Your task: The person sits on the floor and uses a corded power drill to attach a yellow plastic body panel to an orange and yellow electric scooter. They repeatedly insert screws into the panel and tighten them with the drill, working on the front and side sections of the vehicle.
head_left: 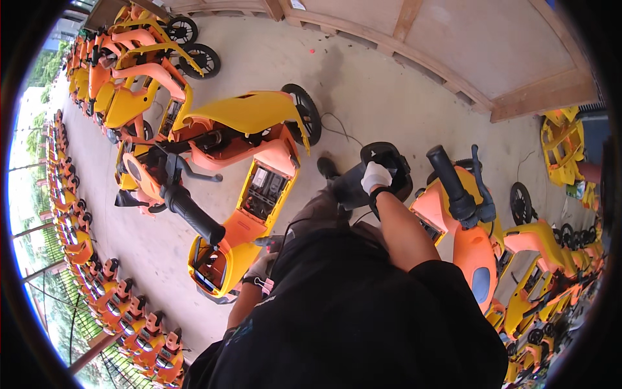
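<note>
My right hand [376,176], in a white glove, is closed on the edge of a black scooter seat [396,170], which is off any scooter and held beside my leg. My left hand [260,267], also gloved, is low at my left side with its fingers curled. A dark tool with a red part [272,243], perhaps a power drill, shows just above that hand, its handle hidden. Next to it stands an orange and yellow electric scooter [249,230] with its seat off and its inner compartment [264,188] exposed. Its black handlebar grip [194,217] points toward me.
Close on my right is another orange scooter [476,259] with a black grip [448,175]. Rows of scooters fill the far left [133,71], left edge [123,298] and right [538,279]. A large wooden crate [499,52] stands ahead. A thin cable [340,123] lies on the concrete floor.
</note>
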`<action>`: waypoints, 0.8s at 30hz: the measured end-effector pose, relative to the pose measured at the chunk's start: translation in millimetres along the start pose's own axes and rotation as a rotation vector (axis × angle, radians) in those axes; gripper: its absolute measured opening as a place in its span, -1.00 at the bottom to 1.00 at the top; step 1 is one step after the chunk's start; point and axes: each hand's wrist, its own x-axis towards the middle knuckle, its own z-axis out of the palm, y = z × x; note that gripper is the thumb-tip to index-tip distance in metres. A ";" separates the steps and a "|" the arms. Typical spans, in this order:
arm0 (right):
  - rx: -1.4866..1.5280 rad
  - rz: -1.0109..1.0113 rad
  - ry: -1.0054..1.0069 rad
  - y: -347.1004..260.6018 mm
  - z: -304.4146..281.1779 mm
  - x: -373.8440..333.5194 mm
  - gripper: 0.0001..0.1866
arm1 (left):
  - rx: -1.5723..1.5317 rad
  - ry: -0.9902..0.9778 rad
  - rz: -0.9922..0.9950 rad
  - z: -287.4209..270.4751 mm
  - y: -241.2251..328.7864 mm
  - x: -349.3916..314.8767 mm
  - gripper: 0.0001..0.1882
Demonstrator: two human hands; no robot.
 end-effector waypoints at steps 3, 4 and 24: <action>-0.076 -0.015 -0.001 -40.8 -23.1 26.6 -0.71 | -0.184 -0.067 -0.086 -41.4 -21.1 64.0 -0.73; -0.108 -0.028 -0.005 -48.2 -33.1 36.8 -0.71 | 0.257 -0.134 0.282 -19.8 -14.1 49.0 -0.76; -0.553 -0.373 0.182 -262.5 -219.8 183.3 -0.69 | -0.738 0.131 -0.048 99.0 -1.5 87.3 -0.83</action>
